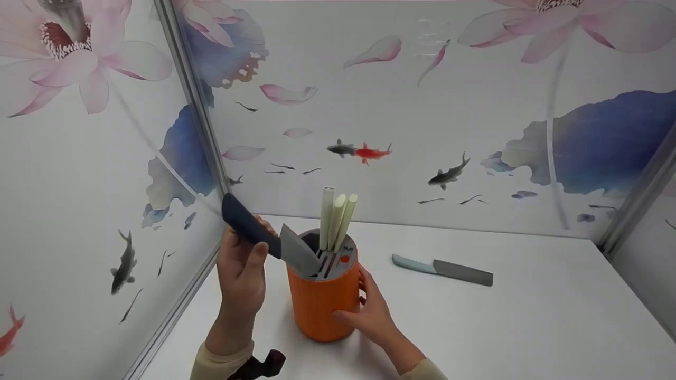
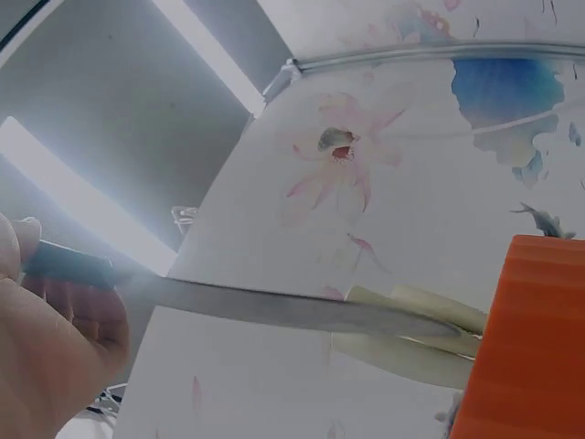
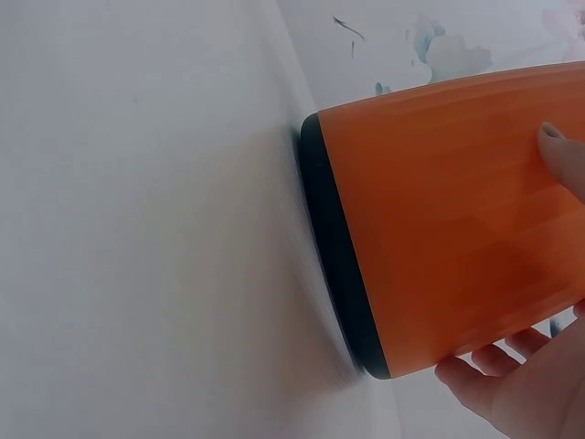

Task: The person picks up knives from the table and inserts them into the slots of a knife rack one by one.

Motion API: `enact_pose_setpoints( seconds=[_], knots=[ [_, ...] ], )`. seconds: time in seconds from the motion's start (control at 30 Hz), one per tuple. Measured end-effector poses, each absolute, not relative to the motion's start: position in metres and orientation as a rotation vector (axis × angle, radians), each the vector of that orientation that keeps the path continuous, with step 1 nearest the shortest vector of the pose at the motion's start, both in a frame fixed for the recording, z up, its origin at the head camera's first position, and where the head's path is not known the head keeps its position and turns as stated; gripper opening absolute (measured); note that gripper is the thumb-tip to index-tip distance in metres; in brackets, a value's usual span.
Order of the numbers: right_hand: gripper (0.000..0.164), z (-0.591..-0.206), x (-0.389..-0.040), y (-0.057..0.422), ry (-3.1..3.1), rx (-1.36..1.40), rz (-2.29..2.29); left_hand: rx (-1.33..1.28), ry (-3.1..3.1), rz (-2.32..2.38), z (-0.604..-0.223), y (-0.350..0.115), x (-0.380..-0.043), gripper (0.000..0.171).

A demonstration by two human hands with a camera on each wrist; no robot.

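My left hand [image 1: 243, 274] grips the dark navy handle of a kitchen knife [image 1: 252, 224], thumb along the handle's side. Its grey blade [image 2: 302, 309] slants down to the slotted top of an orange knife block [image 1: 323, 306]; whether the tip is inside a slot I cannot tell. Three pale green handles [image 1: 338, 221] stick up from the block's back part. On the block's right side, my right hand [image 1: 374, 311] holds it, thumb across the front and fingers round the side. The right wrist view shows the block's dark base [image 3: 340, 247] at the white surface.
A second knife [image 1: 441, 270], with a light blue-green handle and a dark grey blade or cover, lies on the white table [image 1: 528, 327] to the right of the block. Printed wall panels [image 1: 412, 116] enclose the table at the back and sides, with a metal corner strip [image 1: 193, 95] at left.
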State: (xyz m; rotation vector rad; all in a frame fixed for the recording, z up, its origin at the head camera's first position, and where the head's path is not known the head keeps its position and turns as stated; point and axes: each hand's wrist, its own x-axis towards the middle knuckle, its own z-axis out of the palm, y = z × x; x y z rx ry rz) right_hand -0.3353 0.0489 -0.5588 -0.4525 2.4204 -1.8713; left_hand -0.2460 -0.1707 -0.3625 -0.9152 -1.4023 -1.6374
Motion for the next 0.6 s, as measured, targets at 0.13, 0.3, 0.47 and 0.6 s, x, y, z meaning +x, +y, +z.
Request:
enact_pose_setpoints(
  seconds=[0.13, 0.3, 0.47, 0.6],
  knots=[
    [0.118, -0.559, -0.335, 0.048, 2.406, -0.443, -1.878, -0.856, -1.403, -1.639, -0.369, -0.169, -0.251, 0.029],
    [0.117, -0.560, -0.335, 0.046, 2.401, -0.443, -1.880, -0.842, -1.483, -1.540, -0.375, -0.170, -0.257, 0.029],
    [0.116, -0.560, -0.335, 0.048, 2.416, -0.477, -1.885, -0.864, -1.518, -1.476, -0.377, -0.170, -0.262, 0.031],
    [0.119, -0.560, -0.335, 0.049, 2.416, -0.467, -1.887, -0.876, -1.558, -1.475, -0.379, -0.168, -0.268, 0.031]
  ],
)
